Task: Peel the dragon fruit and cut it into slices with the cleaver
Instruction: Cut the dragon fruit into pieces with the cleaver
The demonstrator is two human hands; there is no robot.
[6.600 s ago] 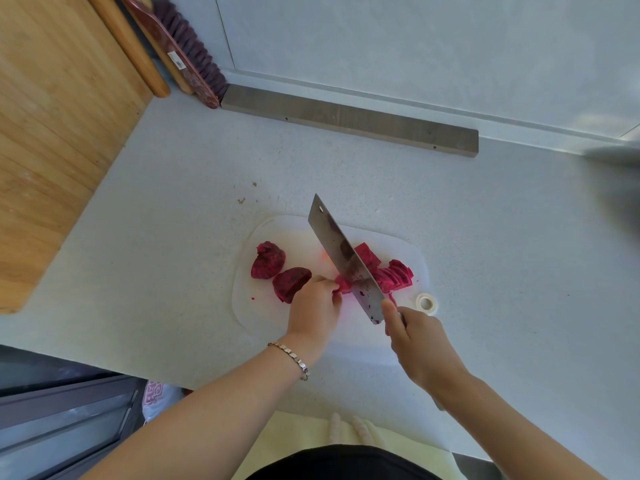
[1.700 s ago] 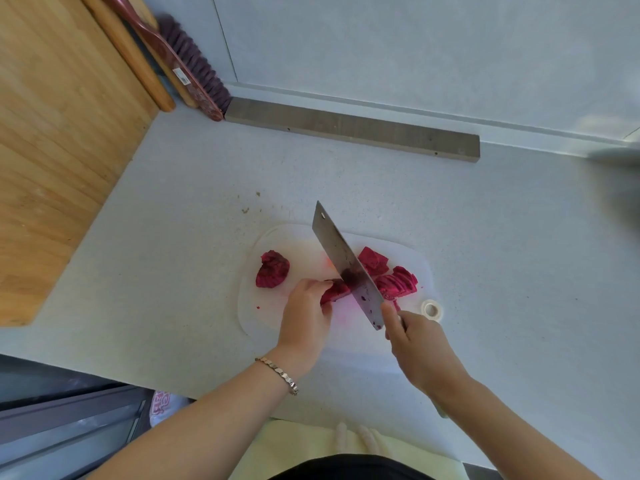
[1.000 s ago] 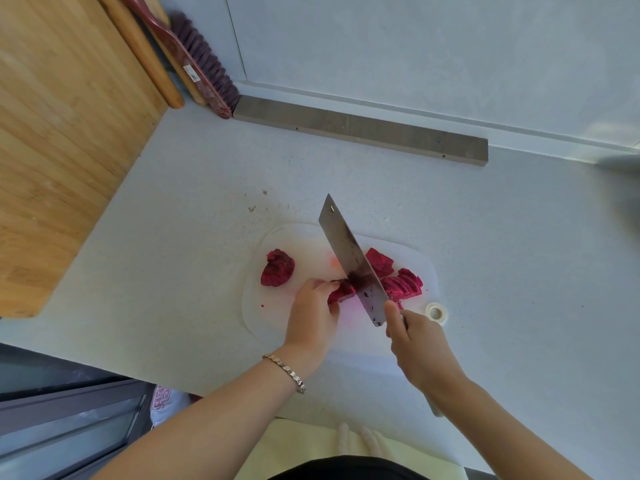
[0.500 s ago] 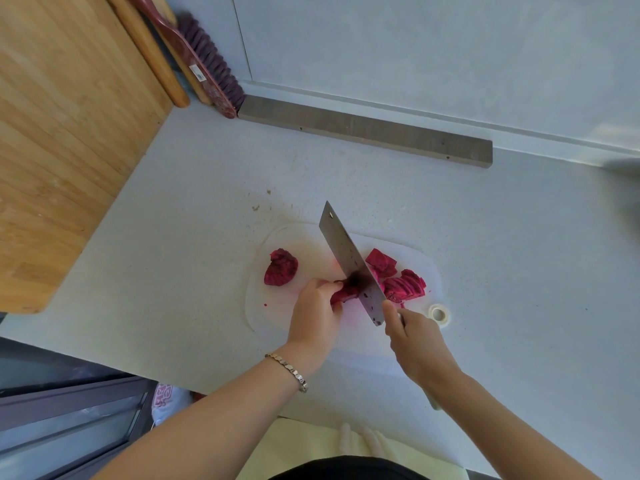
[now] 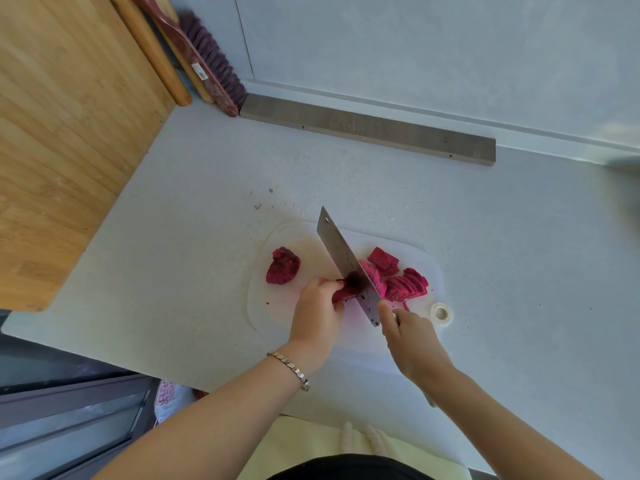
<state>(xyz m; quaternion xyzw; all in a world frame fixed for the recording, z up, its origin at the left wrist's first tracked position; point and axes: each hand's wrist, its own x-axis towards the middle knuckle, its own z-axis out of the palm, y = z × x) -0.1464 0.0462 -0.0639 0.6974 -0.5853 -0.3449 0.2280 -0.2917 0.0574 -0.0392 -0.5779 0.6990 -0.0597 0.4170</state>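
Observation:
A white cutting board (image 5: 277, 313) lies on the counter. My left hand (image 5: 317, 311) pins a magenta dragon fruit piece (image 5: 343, 293) against it. My right hand (image 5: 410, 336) grips the handle of the cleaver (image 5: 343, 258), whose blade stands edge-down in that piece, right beside my left fingertips. To the right of the blade lie several cut slices (image 5: 403, 284). One more uncut chunk (image 5: 282, 266) rests alone on the board's left side.
A small white tape roll (image 5: 441, 311) sits at the board's right corner. A bamboo board (image 5: 62, 133) stands at the left, with a rolling pin (image 5: 152, 50) and a brush (image 5: 211, 60) behind it. A grey bar (image 5: 367, 128) lies along the wall.
The piece under my left hand has grown shorter as slices came off, and the slice pile to the right has grown. Earlier two uncut chunks lay at left; now only one does.

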